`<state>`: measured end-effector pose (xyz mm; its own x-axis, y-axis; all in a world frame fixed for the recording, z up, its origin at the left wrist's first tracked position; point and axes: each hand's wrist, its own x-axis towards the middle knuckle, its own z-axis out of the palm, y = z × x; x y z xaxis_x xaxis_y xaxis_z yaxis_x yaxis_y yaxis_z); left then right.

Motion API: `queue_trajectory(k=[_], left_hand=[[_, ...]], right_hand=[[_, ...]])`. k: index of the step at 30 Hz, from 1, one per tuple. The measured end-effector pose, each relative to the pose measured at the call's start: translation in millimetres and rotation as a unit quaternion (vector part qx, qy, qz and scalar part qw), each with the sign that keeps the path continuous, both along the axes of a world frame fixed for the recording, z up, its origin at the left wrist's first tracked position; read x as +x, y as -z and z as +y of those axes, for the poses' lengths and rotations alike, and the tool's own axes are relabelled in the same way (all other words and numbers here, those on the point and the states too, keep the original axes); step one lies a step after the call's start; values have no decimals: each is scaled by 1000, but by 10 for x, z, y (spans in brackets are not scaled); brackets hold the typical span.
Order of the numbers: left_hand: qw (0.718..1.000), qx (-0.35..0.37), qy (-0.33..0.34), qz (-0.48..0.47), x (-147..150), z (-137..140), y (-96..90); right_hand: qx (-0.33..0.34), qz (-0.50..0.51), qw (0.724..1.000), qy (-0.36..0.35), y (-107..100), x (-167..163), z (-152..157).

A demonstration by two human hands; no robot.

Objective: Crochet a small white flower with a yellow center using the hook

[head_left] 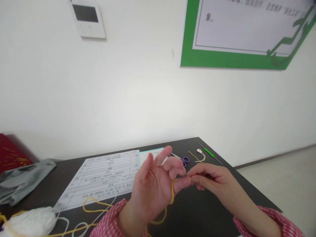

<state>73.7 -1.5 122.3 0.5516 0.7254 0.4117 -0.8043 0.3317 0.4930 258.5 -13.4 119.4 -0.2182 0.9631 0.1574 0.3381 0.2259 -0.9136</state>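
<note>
My left hand [156, 187] is raised over the table, palm towards me, thumb up and fingers apart and partly bent. Yellow yarn [172, 192] loops around the base of its little finger and trails down behind the hand. Thumb and fingertips of my right hand [209, 176] are pinched together, touching the tip of that little finger; whatever they grip is hidden. Beyond the hands lie purple-handled scissors [185, 160], partly covered by the left fingers. A small white flower piece [199, 151] with loose thread tails and a green-handled crochet hook [209, 152] rest near the right edge.
A printed sheet [98, 177] lies on the black table [204, 210], with loose white yarn [120, 179] over it. At the left are a white yarn ball [32, 222], a grey cloth [27, 179] and a red item [12, 154]. The white wall [123, 92] stands behind.
</note>
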Motion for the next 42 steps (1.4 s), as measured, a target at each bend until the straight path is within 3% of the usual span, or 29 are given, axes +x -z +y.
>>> queue_trajectory(k=[3,5,7,9,10,11,12,15,16,20,25,28,33,36,39,42], left_hand=[[993,66,-98,-5,-156,7,-89],[962,171,-182,114,-244,-12,-99],[884,284,-245,280,-292,-38,-53],[780,368,-285,418,-289,-53,45],[740,390,-301,459,-268,-52,107],[718,390,-310,486,-238,-46,175],[724,358,-313,500,-201,-35,243],[825,133,-299,461,-90,20,432],[843,83,-291,445,-63,39,483],[878,-32,-239,413,-36,72,615],[897,-138,-197,370,-99,77,633],[902,-183,-183,345,-140,114,613],[903,-217,-163,334,-176,167,622],[903,-214,-160,336,-181,169,645],[900,-207,-170,344,-173,164,663],[897,-195,-184,352,-149,150,677]], right_hand=[[-32,22,999,-11,60,26,-10],[-48,27,998,-9,105,17,-11],[-67,24,997,1,142,-8,-8],[-86,21,996,11,167,-46,-4],[-94,21,995,12,176,-70,-5],[-99,21,995,10,185,-97,-7],[-101,22,995,6,196,-126,-12],[-98,23,995,-14,267,-218,-24],[-97,22,995,-19,306,-245,-23],[-111,29,993,-29,496,-315,13],[-117,15,992,-52,668,-287,12],[-97,-24,994,-46,749,-69,83],[-37,-75,986,142,835,731,619],[-30,-63,979,193,811,1014,865],[-47,-30,987,149,784,792,761],[-108,23,994,12,805,222,426]])
